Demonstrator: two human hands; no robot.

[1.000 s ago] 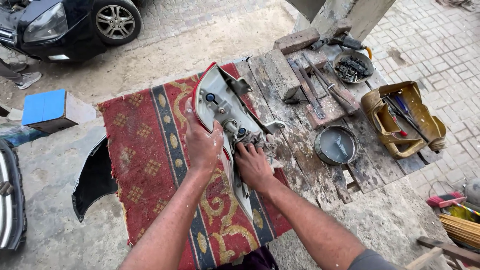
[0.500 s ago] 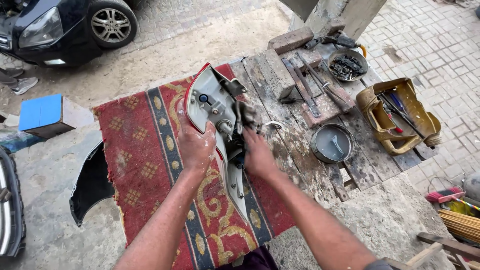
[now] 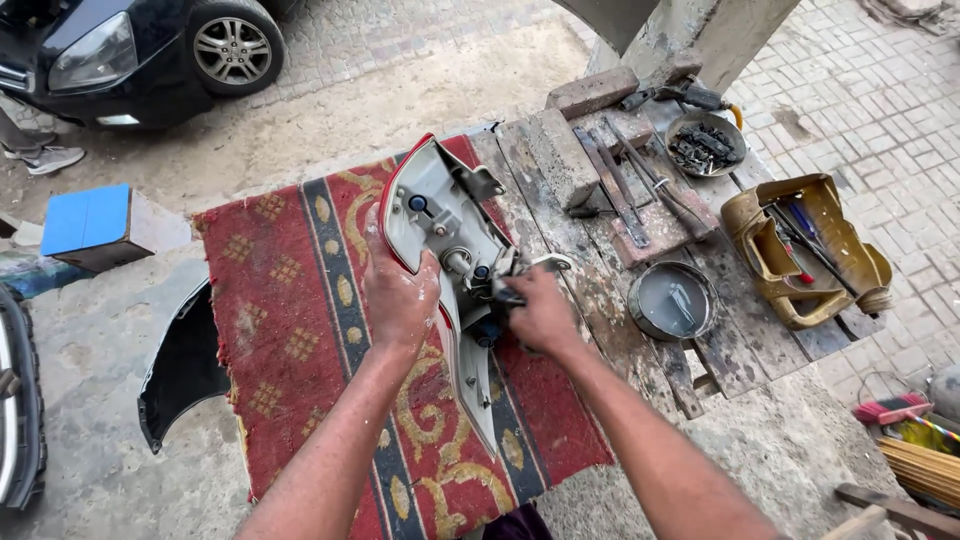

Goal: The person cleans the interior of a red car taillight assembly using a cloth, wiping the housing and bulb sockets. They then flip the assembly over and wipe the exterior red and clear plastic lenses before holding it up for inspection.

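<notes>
My left hand (image 3: 398,290) clamps the red-edged rim of the tail-light housing (image 3: 440,250) at centre frame, tipping it on edge so its grey back faces me. My right hand (image 3: 540,312) is closed round the wiring and bulb sockets (image 3: 490,280) just right of centre. It rests on a red patterned rug (image 3: 300,330) over a rough wooden bench (image 3: 600,290); tools lie upper right, a dark car (image 3: 130,60) upper left, outdoors on paving.

We see the rug (image 3: 290,330) covering the counter's (image 3: 600,300) left part, the round tin (image 3: 672,300) near its right edge, the brick (image 3: 592,92) at its far edge.
</notes>
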